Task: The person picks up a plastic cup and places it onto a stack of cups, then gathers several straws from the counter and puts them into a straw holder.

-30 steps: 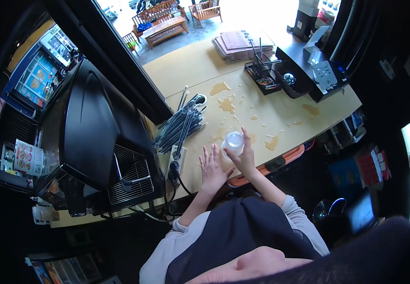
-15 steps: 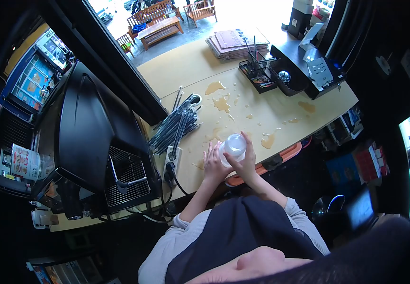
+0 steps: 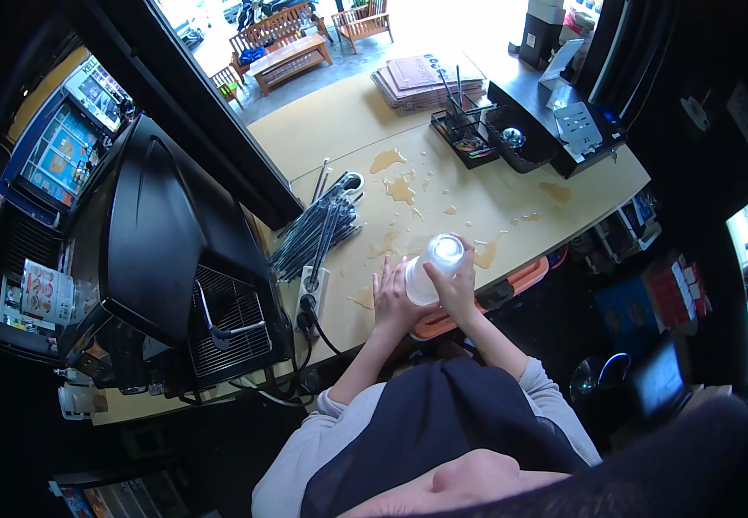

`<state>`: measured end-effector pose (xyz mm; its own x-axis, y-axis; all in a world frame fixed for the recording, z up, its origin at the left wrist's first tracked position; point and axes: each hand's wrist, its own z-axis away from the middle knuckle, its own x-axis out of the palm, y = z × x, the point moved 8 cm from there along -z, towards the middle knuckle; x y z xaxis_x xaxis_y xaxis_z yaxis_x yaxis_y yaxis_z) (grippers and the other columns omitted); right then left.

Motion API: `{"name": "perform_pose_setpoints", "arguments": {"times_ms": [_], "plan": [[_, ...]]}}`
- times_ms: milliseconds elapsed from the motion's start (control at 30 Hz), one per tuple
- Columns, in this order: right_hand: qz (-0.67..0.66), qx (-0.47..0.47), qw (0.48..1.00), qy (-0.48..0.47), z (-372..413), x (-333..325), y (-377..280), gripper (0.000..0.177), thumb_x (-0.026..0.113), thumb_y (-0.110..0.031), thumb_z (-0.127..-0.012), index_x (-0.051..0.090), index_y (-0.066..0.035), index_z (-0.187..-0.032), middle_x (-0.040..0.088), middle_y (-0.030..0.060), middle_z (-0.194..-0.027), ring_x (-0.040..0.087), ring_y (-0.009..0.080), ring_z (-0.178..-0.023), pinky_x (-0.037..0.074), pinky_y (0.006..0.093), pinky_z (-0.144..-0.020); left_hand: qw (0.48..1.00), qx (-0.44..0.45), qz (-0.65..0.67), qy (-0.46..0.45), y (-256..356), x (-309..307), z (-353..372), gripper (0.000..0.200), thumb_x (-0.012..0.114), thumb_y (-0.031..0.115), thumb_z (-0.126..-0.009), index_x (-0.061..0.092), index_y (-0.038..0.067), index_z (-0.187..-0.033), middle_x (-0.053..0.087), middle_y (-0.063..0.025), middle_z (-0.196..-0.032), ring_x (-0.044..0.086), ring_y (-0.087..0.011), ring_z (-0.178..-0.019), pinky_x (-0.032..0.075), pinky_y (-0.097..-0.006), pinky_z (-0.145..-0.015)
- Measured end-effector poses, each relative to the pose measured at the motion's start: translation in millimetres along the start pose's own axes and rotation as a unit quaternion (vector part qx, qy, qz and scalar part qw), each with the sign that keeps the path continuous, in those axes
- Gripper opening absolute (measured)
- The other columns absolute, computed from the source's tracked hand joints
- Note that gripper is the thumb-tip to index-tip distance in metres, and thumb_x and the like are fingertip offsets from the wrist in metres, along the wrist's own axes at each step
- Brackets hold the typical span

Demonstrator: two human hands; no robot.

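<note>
A translucent plastic cup (image 3: 426, 281), its round end (image 3: 446, 250) turned up and tilted to the right, is between my hands over the wooden counter's near edge. My right hand (image 3: 457, 283) is wrapped round its right side. Against the lower left side of the cup rests my left hand (image 3: 394, 298), with its fingers spread. Light brown liquid lies spilled on the counter (image 3: 339, 129) in several puddles (image 3: 400, 189). Left of my hands is a bundle of plastic-wrapped straws (image 3: 318, 226).
A power strip (image 3: 313, 289) with black cables and a large black machine (image 3: 154, 233) stand at the left. Toward the back are stacked cardboard sheets (image 3: 417, 79), a black organizer (image 3: 465, 138) and a black box (image 3: 577, 129). An orange-rimmed bin (image 3: 525, 276) sits below the edge.
The cup has tilted and its upper end has moved right and slightly up, together with my right hand. My left hand's fingers are spread wider. The view has shifted slightly.
</note>
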<state>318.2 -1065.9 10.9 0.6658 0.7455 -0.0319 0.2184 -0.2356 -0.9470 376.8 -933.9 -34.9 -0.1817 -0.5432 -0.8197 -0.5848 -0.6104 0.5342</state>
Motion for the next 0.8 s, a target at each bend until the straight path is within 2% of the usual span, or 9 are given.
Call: {"name": "perform_pose_setpoints", "arguments": {"times_ms": [33, 100, 167, 233, 300, 433, 500, 700, 800], "plan": [[-0.002, -0.016, 1.0, 0.013, -1.4, -3.6, 0.7, 0.071, 0.079, -0.017, -0.079, 0.037, 0.001, -0.133, 0.056, 0.0173, -0.118, 0.058, 0.0258, -0.109, 0.046, 0.0372, -0.095, 1.0, 0.001, 0.001, 0.0, -0.3, -0.7, 0.0, 0.109, 0.082, 0.062, -0.056, 0.043, 0.0, -0.137, 0.048, -0.0179, -0.141, 0.027, -0.0355, -0.144, 0.019, -0.0621, -0.113], [-0.003, -0.033, 0.999, 0.025, -8.2, -13.1, -1.6, 0.071, 0.08, -0.017, -0.079, 0.037, 0.001, -0.133, 0.056, 0.0173, -0.119, 0.057, 0.0256, -0.11, 0.045, 0.0375, -0.095, 0.997, -0.02, -0.045, -0.059, -7.2, 6.0, 2.5, 0.108, 0.083, 0.057, -0.056, 0.041, 0.002, -0.139, 0.042, -0.0166, -0.146, 0.019, -0.0348, -0.147, 0.013, -0.0639, -0.114], [0.041, -0.1, 0.993, 0.057, -20.8, -28.6, -24.3, 0.073, 0.08, -0.019, -0.078, 0.036, -0.001, -0.134, 0.054, 0.0177, -0.121, 0.056, 0.0261, -0.112, 0.045, 0.0381, -0.096, 0.997, -0.036, -0.041, -0.055, -23.8, 12.4, 9.3, 0.108, 0.083, 0.058, -0.057, 0.041, 0.002, -0.139, 0.041, -0.0165, -0.148, 0.016, -0.0343, -0.147, 0.009, -0.0649, -0.114], [0.052, -0.096, 0.993, 0.047, -27.9, -34.4, -39.2, 0.074, 0.08, -0.019, -0.078, 0.036, -0.001, -0.135, 0.053, 0.0178, -0.122, 0.055, 0.0269, -0.113, 0.044, 0.0386, -0.097, 0.996, -0.048, -0.038, -0.057, -29.9, 17.2, 11.2, 0.108, 0.082, 0.059, -0.058, 0.04, 0.002, -0.14, 0.039, -0.0163, -0.149, 0.014, -0.0337, -0.148, 0.006, -0.0658, -0.113], [0.059, -0.092, 0.993, 0.031, -25.9, -34.1, -40.8, 0.075, 0.08, -0.019, -0.078, 0.036, -0.002, -0.136, 0.052, 0.0179, -0.123, 0.055, 0.0277, -0.114, 0.044, 0.039, -0.097, 0.997, -0.039, -0.059, -0.017, -30.9, 13.2, 11.0, 0.108, 0.079, 0.062, -0.059, 0.04, 0.002, -0.14, 0.036, -0.0163, -0.151, 0.012, -0.0334, -0.148, 0.004, -0.0674, -0.113], [0.075, -0.108, 0.991, 0.027, -13.0, -26.0, -35.6, 0.078, 0.081, -0.021, -0.077, 0.035, -0.004, -0.138, 0.051, 0.0175, -0.124, 0.054, 0.0289, -0.115, 0.044, 0.04, -0.098, 0.996, -0.057, -0.07, -0.019, -28.0, 14.1, 7.4, 0.108, 0.077, 0.065, -0.06, 0.04, 0.002, -0.14, 0.034, -0.017, -0.152, 0.01, -0.0331, -0.149, 0.0, -0.0681, -0.112], [0.066, -0.097, 0.993, 0.02, -6.9, -22.2, -33.5, 0.081, 0.082, -0.022, -0.076, 0.034, -0.004, -0.138, 0.05, 0.0173, -0.126, 0.054, 0.0289, -0.115, 0.044, 0.0406, -0.098, 0.995, -0.073, -0.063, -0.029, -28.1, 14.4, 6.7, 0.106, 0.075, 0.065, -0.063, 0.04, 0.001, -0.141, 0.031, -0.0163, -0.154, 0.007, -0.0334, -0.149, -0.005, -0.0688, -0.11], [0.069, -0.121, 0.99, -0.002, 0.0, -13.8, -30.8, 0.083, 0.083, -0.021, -0.075, 0.033, -0.003, -0.138, 0.051, 0.0168, -0.124, 0.055, 0.0284, -0.114, 0.044, 0.0399, -0.097, 0.993, -0.084, -0.078, -0.034, -29.2, 17.0, 6.8, 0.102, 0.073, 0.064, -0.066, 0.041, 0.0, -0.139, 0.032, -0.0186, -0.153, 0.007, -0.0329, -0.149, -0.005, -0.0706, -0.109], [0.065, -0.117, 0.991, -0.011, 4.3, -10.0, -27.3, 0.083, 0.083, -0.021, -0.075, 0.033, -0.004, -0.139, 0.051, 0.0176, -0.125, 0.056, 0.0284, -0.114, 0.044, 0.0399, -0.097, 0.991, -0.082, -0.101, -0.033, -31.4, 20.7, 8.0, 0.104, 0.072, 0.067, -0.066, 0.041, 0.001, -0.14, 0.029, -0.0174, -0.154, 0.008, -0.0315, -0.149, -0.004, -0.0688, -0.111]]}}
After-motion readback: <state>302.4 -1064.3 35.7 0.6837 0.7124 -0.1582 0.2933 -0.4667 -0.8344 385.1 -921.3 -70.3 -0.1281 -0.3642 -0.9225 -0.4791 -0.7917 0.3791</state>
